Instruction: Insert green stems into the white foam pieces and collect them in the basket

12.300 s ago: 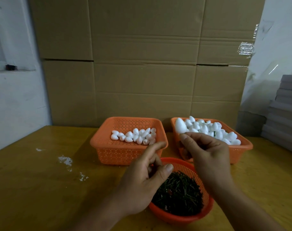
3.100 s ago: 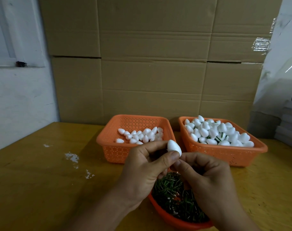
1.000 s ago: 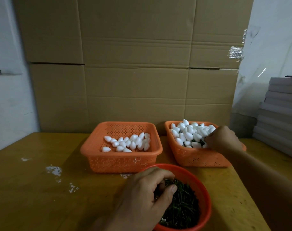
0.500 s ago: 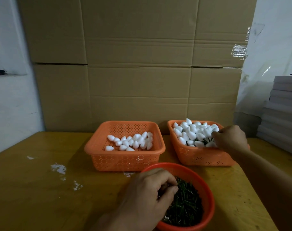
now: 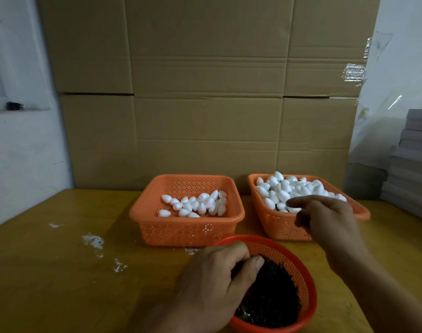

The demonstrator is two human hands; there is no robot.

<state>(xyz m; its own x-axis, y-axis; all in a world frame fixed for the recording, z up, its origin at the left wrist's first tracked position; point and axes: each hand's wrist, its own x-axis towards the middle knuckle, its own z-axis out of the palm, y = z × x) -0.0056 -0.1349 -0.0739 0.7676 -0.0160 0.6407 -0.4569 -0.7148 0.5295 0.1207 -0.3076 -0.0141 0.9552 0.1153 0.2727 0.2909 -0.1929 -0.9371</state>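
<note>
The left hand (image 5: pixel 214 282) reaches into the round red basket (image 5: pixel 309 294) at the near edge of the worktop (image 5: pixel 60 272), its fingers curled down into the heap of green stems (image 5: pixel 272 301); the thumb lies across the heap, but whether the grip has closed on a stem cannot be told, since the fingertips are buried. The stems are short, dark and jumbled, pointing every way. The right hand (image 5: pixel 330 222) hangs over the near rim of the right orange basket (image 5: pixel 277 224), forefinger stretched out to the left, the other fingers loosely curled, holding nothing that shows. Just beyond its fingertips lie the piled white foam pieces (image 5: pixel 282 191), egg-shaped, their long axes mixed. Left of that hand, the left orange basket (image 5: pixel 181 227) holds a smaller scatter of foam pieces (image 5: pixel 198 205), mostly lying on their sides.
</note>
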